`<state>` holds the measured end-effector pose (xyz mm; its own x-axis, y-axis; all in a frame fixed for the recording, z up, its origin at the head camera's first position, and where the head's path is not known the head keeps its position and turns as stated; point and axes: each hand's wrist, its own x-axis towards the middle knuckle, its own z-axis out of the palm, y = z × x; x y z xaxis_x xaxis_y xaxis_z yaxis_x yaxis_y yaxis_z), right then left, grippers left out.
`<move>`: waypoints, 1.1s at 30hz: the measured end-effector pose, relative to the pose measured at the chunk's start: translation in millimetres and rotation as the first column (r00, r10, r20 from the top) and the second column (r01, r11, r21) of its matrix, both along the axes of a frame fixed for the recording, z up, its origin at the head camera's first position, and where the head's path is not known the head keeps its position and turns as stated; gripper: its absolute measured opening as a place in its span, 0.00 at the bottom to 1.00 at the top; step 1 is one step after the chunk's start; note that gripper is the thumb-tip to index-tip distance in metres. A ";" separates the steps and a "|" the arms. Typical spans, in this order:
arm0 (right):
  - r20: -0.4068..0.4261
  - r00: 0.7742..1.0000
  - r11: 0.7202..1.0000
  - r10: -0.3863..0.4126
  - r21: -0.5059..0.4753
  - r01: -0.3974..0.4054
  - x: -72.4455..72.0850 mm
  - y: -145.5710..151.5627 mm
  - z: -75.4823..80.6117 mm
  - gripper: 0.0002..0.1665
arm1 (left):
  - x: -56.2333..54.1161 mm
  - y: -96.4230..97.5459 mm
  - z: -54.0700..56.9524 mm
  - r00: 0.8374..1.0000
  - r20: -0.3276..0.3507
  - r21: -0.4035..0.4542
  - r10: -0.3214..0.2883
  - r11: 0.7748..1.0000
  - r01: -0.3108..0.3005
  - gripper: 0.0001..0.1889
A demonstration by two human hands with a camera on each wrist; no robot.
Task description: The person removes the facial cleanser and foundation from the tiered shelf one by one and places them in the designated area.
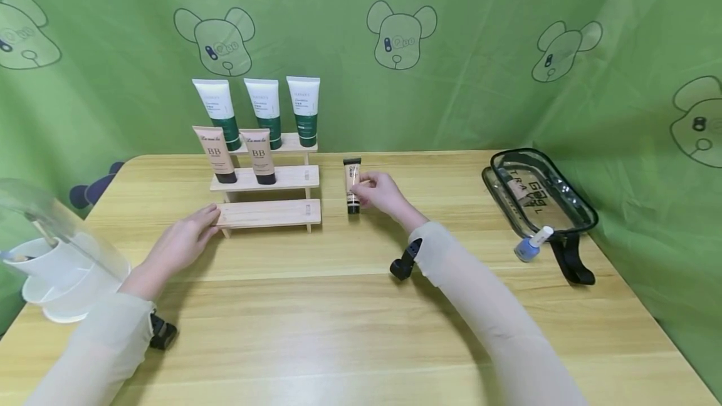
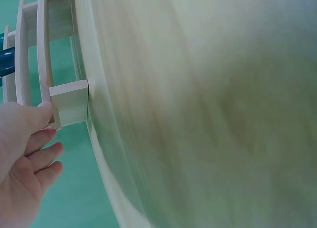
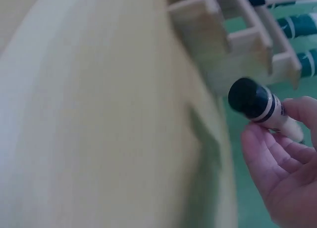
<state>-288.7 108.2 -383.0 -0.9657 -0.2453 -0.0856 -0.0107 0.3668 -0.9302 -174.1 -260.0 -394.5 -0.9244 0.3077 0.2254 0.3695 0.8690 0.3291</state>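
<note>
A three-step wooden display rack (image 1: 265,212) stands left of the table's middle. My left hand (image 1: 183,240) grips the left end of its lowest step; the left wrist view has the thumb (image 2: 37,116) against the step's edge. Two beige BB cream tubes (image 1: 259,155) stand on the middle step, and several white-and-green tubes (image 1: 305,111) on the top one. Right of the rack, my right hand (image 1: 383,196) pinches a small beige tube with a black cap (image 1: 352,183). In the right wrist view the cap of this tube (image 3: 252,100) points toward the camera.
On the right lies a clear black-edged travel pouch (image 1: 541,196) with a strap. A blue nail polish bottle (image 1: 528,248) leans near its front edge. A white round organizer (image 1: 73,281) with a clear cover stands at the left. Green curtain (image 1: 451,93) hangs behind the table.
</note>
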 end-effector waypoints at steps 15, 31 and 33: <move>0.232 0.973 0.998 -0.005 0.062 -0.010 -3.3 12.5 -16.3 0.21 | 0.1 1.5 2.3 1.000 0.019 -0.019 0.006 1.000 -0.005 0.20; 0.239 0.971 0.993 -0.006 0.120 -0.023 -7.4 10.2 -19.7 0.22 | -1.3 0.6 2.0 1.000 0.005 -0.015 0.005 1.000 -0.005 0.20; 0.260 0.966 0.995 -0.007 0.097 -0.019 -7.0 11.3 -18.5 0.26 | -1.4 0.7 2.3 1.000 0.005 -0.014 0.005 1.000 -0.005 0.20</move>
<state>-295.8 119.5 -401.4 -0.9056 -0.2291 -0.3569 0.2238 0.4566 -0.8610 -175.5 -259.3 -392.2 -0.9270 0.3064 0.2161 0.3636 0.8754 0.3185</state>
